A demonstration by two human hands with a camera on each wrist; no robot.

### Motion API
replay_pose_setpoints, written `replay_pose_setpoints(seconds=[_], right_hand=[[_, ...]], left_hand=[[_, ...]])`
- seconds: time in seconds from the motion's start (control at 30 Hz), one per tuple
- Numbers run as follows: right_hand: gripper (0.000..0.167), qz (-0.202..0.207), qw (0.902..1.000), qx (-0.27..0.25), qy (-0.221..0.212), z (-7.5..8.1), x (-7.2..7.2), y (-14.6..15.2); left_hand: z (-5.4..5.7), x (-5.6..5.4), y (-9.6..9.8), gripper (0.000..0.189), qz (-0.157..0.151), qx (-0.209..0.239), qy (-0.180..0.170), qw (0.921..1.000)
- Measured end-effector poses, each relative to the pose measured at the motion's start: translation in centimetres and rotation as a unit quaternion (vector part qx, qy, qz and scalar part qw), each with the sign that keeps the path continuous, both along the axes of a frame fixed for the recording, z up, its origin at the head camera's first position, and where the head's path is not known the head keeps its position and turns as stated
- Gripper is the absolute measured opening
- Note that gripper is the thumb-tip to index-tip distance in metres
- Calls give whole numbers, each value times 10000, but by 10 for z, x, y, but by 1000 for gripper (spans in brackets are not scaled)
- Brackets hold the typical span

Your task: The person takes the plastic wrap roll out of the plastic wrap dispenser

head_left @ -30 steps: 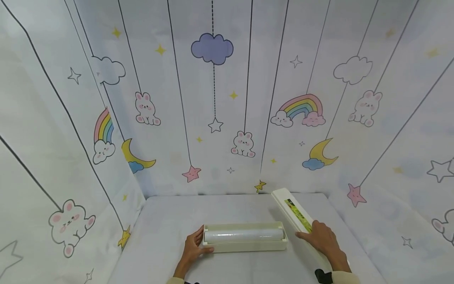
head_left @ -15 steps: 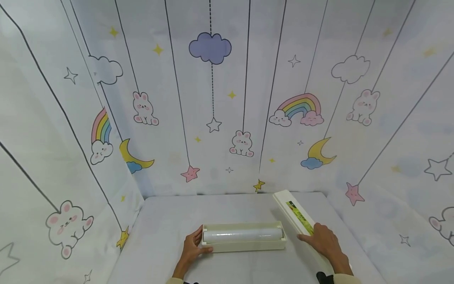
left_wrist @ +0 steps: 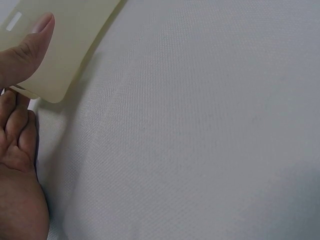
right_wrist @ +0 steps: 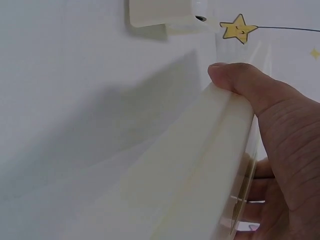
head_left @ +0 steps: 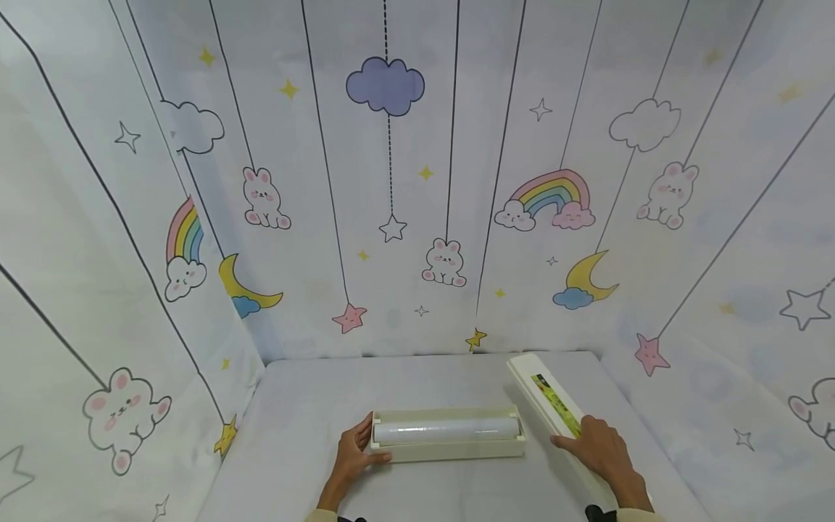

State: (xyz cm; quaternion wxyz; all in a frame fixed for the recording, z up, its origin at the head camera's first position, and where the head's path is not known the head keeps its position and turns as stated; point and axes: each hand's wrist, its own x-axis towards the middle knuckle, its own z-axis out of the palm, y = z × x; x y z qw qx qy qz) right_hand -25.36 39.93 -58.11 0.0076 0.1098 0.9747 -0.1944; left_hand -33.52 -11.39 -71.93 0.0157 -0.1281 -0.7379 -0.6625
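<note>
A cream, open-topped box (head_left: 450,453) lies lengthwise on the white table, with a shiny roll of clear film, likely cling wrap (head_left: 446,430), inside it. My left hand (head_left: 354,451) grips the box's left end; in the left wrist view the thumb lies along the front wall (left_wrist: 65,60) and the fingers are behind the end. My right hand (head_left: 596,444) holds a long cream lid (head_left: 544,388) with a green and yellow label, slanting to the right of the box. The right wrist view shows the thumb on the lid's edge (right_wrist: 200,150) and the fingers curled round its other side.
The white table (head_left: 313,384) has its far edge against a cloth backdrop (head_left: 391,290) printed with bunnies, stars and rainbows. Similar cloth walls rise at the left and right. In the right wrist view, the box's end (right_wrist: 160,12) stands apart from the lid.
The lid in my right hand has shifted slightly right and toward me. My left hand and the box stay nearly still, and the head view has drifted a little.
</note>
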Motion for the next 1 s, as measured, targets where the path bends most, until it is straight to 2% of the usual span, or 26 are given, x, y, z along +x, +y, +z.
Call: replay_pose_setpoints(seconds=[0.23,0.63,0.9,1.0], right_hand=[[72,31,10000,39,36,-4,5,4],[66,26,9998,193,102,-8,10,8],[65,50,9997,196,107,-8,12,8],[65,47,9998,180,67,-10,12,8]], left_hand=[[0,1,-1,111,19,-47,-48,10000],[5,1,2,111,93,-3,-271,9996],[4,0,1,108,23,-162,34,9999],[3,0,0,110,7,-87,-82,9999]])
